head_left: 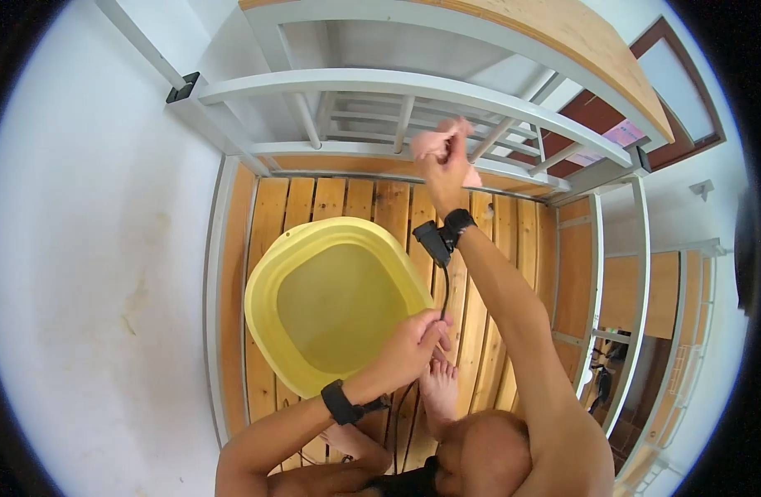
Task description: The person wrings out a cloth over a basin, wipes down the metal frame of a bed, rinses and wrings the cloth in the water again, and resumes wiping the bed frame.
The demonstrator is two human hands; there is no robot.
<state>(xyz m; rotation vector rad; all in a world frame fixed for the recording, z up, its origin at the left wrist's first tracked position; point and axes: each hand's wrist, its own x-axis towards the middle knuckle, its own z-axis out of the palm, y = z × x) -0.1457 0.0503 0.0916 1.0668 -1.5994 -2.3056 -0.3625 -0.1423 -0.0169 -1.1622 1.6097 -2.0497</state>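
Observation:
My right hand [448, 172] is closed round a pale pink cloth [472, 177] at the lower part of the grey metal bed rail [413, 81]. The hand is slightly blurred, and part of the cloth is hidden in it. Beside the right rim of a yellow plastic basin [268, 335], my left hand [420, 338] has its fingers curled together on a thin black cable [444, 290]. This cable hangs from a black device [434, 243] strapped to my right wrist. Cloudy water appears to lie in the basin, which stands on the wooden slats.
Wooden bed slats [480, 319] run under the basin and my bare feet [440, 389]. A white wall [90, 248] closes off the left side. A grey metal frame [641, 290] stands at the right, and a wood-edged top [562, 37] overhangs beyond the rail.

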